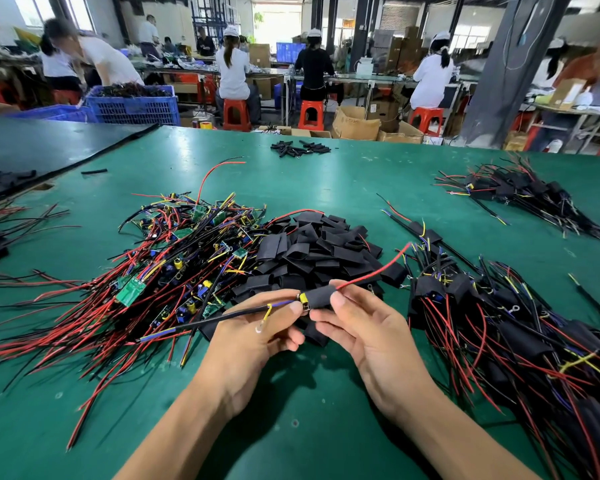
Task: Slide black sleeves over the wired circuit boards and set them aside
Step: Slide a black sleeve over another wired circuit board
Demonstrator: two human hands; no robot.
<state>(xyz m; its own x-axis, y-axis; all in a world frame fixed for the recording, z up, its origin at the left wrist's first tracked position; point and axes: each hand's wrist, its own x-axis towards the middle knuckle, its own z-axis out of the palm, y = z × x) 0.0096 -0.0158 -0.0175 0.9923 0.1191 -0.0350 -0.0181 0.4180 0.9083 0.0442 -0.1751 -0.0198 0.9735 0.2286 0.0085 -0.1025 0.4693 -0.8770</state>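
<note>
Left hand (253, 329) pinches cable (219, 318), right hand (364, 329) grips sleeve (321, 296) (yellow part (304, 299) peeks out), red wire (378, 271) trails right, box (355, 126) print unreadable.

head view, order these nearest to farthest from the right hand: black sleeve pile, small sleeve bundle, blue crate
Right hand:
1. black sleeve pile, just beyond it
2. small sleeve bundle, far across the table
3. blue crate, past the table, back left
</note>
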